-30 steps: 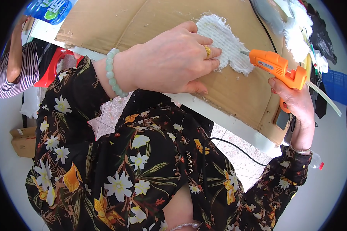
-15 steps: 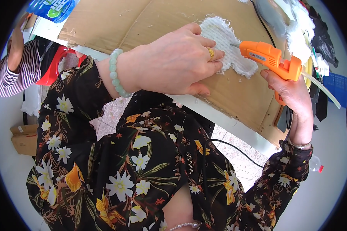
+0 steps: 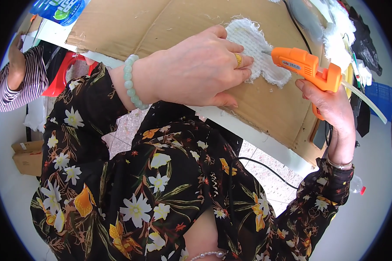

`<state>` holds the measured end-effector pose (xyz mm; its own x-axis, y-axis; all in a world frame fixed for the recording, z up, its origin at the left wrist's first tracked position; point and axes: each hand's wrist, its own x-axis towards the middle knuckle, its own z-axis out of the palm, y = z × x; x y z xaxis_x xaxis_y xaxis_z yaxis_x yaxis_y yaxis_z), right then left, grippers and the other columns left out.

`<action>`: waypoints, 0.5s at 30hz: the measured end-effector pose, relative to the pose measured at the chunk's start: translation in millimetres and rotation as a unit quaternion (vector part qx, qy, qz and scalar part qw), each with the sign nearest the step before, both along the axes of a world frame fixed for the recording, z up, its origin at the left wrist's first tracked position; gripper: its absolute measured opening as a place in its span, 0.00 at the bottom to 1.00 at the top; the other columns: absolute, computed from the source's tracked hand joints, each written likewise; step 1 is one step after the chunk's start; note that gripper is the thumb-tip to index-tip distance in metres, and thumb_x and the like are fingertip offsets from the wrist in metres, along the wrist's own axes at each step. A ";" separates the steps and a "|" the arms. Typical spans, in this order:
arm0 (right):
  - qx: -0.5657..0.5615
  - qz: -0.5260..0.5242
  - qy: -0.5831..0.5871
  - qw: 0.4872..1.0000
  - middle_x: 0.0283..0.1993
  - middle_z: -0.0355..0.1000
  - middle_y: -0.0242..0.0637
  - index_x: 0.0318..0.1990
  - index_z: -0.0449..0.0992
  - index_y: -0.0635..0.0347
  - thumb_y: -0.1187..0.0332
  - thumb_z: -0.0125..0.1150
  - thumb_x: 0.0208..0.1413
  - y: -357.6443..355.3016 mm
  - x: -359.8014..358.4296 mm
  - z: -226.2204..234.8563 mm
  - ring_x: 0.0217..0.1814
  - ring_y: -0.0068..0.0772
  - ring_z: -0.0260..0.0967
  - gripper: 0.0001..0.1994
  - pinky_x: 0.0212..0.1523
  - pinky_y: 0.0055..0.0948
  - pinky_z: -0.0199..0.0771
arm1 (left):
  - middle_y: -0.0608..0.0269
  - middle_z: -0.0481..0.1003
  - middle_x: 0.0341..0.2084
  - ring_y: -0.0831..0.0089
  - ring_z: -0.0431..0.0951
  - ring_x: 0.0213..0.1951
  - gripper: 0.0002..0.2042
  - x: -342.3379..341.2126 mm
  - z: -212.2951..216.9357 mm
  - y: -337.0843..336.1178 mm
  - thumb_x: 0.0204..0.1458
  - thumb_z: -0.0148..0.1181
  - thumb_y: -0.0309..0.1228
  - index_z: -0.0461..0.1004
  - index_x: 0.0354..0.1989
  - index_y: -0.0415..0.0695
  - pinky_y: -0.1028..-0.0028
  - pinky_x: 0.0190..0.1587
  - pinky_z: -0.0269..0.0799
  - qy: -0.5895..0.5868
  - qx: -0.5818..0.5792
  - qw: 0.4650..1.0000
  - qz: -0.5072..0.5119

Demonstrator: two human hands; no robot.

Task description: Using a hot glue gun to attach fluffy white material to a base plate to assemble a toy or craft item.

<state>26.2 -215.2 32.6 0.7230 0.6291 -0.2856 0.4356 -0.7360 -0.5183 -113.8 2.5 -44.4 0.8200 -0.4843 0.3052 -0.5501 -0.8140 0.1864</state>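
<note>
A white, fluffy-edged piece of fabric (image 3: 269, 69) with a curvy outline lies on the cardboard. Over its left part my left hand (image 3: 204, 65) rests palm down, thumb apart and fingers reaching onto the cloth; what lies beneath the palm is hidden. My right hand (image 3: 329, 102) is closed around the grip of an orange hot glue gun (image 3: 298, 61). The gun's nozzle points left and stands at the fabric, beyond my left fingertips; whether it touches cannot be told. A pale glue stick (image 3: 366, 100) sticks out of the gun's back end.
A large sheet of cardboard (image 3: 170, 24) covers the white table (image 3: 244, 126). A black cord (image 3: 297, 26) runs across the far right, near white fluffy material (image 3: 339, 39). A blue package (image 3: 61, 9) stands far left. At the left is another person's striped sleeve (image 3: 28, 82), near something red (image 3: 65, 71).
My right hand and the glue gun have shifted very slightly right. My left hand and the fabric stay put. The other person's arm at the left has moved a little.
</note>
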 end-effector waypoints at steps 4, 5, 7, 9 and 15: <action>-0.008 -0.039 0.011 0.999 0.25 0.68 0.26 0.39 0.75 0.61 0.65 0.64 0.45 -9.0 1.4 0.8 0.26 0.16 0.61 0.14 0.28 0.20 0.62 | 0.61 0.70 0.47 0.66 0.69 0.50 0.25 -1.6 -1.5 0.7 0.37 0.65 0.44 0.71 0.42 0.41 0.63 0.49 0.61 -0.012 0.001 1.000 0.004; -0.007 -0.044 0.015 0.999 0.25 0.67 0.26 0.39 0.75 0.61 0.65 0.64 0.45 -10.2 1.2 1.3 0.26 0.16 0.61 0.14 0.28 0.20 0.62 | 0.61 0.70 0.47 0.66 0.69 0.50 0.25 -1.6 -0.5 0.7 0.37 0.65 0.44 0.71 0.42 0.41 0.63 0.49 0.61 -0.007 -0.002 1.000 0.005; -0.006 -0.051 0.020 0.999 0.24 0.67 0.26 0.39 0.75 0.61 0.65 0.64 0.45 -12.2 0.9 1.6 0.26 0.16 0.61 0.14 0.28 0.20 0.62 | 0.62 0.70 0.46 0.66 0.69 0.50 0.25 -0.1 -0.2 0.9 0.37 0.65 0.44 0.71 0.42 0.41 0.63 0.49 0.61 -0.003 -0.003 1.000 0.003; 0.018 -0.048 0.020 0.998 0.24 0.67 0.26 0.39 0.75 0.61 0.66 0.64 0.45 -14.4 0.5 1.5 0.26 0.16 0.61 0.14 0.28 0.20 0.62 | 0.67 0.73 0.36 0.71 0.72 0.40 0.19 3.5 -1.9 1.3 0.39 0.63 0.43 0.73 0.35 0.41 0.69 0.41 0.61 -0.070 -0.009 0.997 -0.002; 0.023 -0.057 0.035 0.997 0.26 0.68 0.27 0.38 0.73 0.62 0.68 0.61 0.46 -29.3 7.2 5.0 0.25 0.17 0.62 0.11 0.29 0.19 0.63 | 0.67 0.72 0.33 0.70 0.72 0.38 0.19 7.7 3.3 1.8 0.36 0.65 0.43 0.74 0.33 0.43 0.69 0.39 0.61 -0.047 -0.021 0.999 0.004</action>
